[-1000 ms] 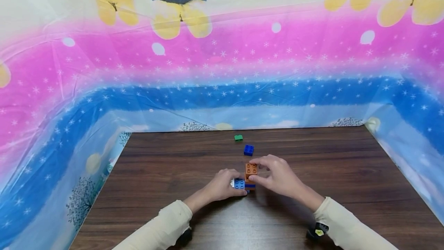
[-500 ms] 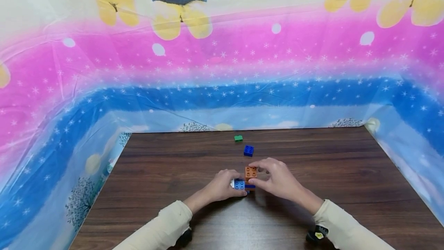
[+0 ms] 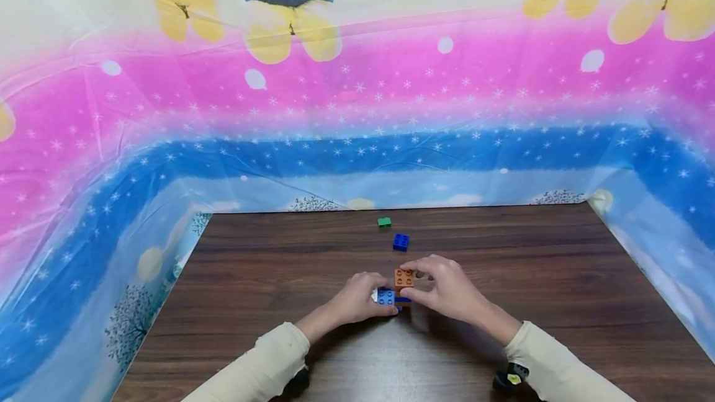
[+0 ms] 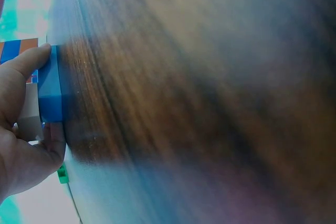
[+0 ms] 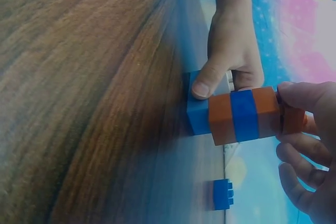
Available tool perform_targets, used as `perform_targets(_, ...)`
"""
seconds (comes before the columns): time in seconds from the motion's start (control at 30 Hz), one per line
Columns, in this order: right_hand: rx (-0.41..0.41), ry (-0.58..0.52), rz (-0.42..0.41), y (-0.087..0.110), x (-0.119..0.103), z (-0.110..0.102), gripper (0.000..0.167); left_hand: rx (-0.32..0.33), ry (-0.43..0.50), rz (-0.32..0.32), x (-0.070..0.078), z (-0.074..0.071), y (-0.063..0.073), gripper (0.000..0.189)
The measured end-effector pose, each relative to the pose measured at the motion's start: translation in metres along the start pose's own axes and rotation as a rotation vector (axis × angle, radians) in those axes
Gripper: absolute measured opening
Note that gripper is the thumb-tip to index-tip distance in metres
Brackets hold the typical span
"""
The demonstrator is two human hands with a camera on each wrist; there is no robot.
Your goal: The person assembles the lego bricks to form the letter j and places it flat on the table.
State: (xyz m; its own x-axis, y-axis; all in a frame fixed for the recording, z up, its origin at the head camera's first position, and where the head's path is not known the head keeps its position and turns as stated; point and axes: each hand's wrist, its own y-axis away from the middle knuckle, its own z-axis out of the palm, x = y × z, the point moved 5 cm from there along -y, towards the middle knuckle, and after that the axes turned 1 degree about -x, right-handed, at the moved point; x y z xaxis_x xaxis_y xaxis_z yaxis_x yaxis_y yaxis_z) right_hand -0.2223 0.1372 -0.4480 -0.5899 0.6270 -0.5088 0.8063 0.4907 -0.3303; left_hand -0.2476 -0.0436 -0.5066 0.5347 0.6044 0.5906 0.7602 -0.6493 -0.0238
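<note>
My left hand [image 3: 357, 298] grips a light blue brick [image 4: 50, 90] low at the table, thumb on its near side and fingers on the far side. Its studs show in the head view, with a white brick [image 4: 30, 111] on its left part. On its right part stands a stack: a lower orange brick [image 5: 221, 119], a dark blue brick [image 5: 244, 115] and another orange brick [image 5: 265, 111]. My right hand [image 3: 449, 284] pinches the top orange brick [image 3: 404, 278] between thumb and fingers. In the right wrist view, a thin dark line separates this brick from the stack.
Beyond the hands, a dark blue brick [image 3: 400, 241] lies on the brown wooden table [image 3: 279, 253]. A green brick [image 3: 384, 222] is farther back, near the rear edge. A patterned cloth [image 3: 357, 154] rises behind the table and along its sides.
My right hand has moved slightly down and toward me, bringing the top orange brick closer onto the stack. Since half a second ago it has barely moved. My left hand stays put.
</note>
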Motion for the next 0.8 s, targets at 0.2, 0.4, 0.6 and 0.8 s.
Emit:
perform_targets(0.2,-0.020,-0.011,0.001,-0.0023,-0.0002,-0.0008,0.040,-0.002,0.003,0.017,0.0005,-0.0002,0.0002,0.045)
perform_targets(0.4,-0.013,-0.025,-0.010,-0.0019,-0.0017,-0.0002,0.040,-0.007,-0.001,0.020,0.0001,-0.0006,0.0001,0.045)
perform_targets(0.6,-0.013,-0.012,-0.016,-0.0017,-0.0016,-0.0007,0.041,-0.012,-0.007,0.005,0.0001,-0.0009,-0.0002,0.046)
perform_targets(0.8,-0.031,0.046,0.005,-0.0024,-0.0018,-0.0022,0.042,-0.015,-0.014,-0.002,0.0018,-0.0016,-0.0001,0.046)
